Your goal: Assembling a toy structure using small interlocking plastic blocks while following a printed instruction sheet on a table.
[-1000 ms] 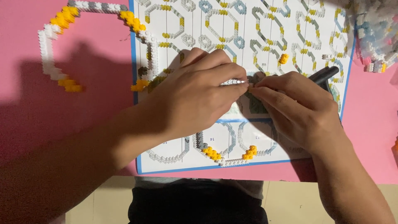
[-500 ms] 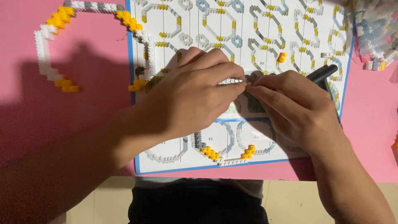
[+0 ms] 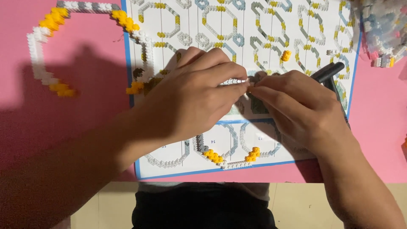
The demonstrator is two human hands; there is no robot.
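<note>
Both hands meet over the middle of the sheet (image 3: pixel 296 25): the left hand (image 3: pixel 195 97) and right hand (image 3: pixel 296 106) each have a closed grip on a small white brick strip (image 3: pixel 237 82), pinched between fingertips. Keep the strip level and press squarely. A bag (image 3: pixel 381 29) of loose bricks sits far right on the desk (image 3: pixel 85 118).

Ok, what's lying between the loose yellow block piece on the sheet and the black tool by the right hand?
In the head view, only printed instruction sheet lies between the yellow piece and the black tool; no loose blocks sit on that stretch.
</note>
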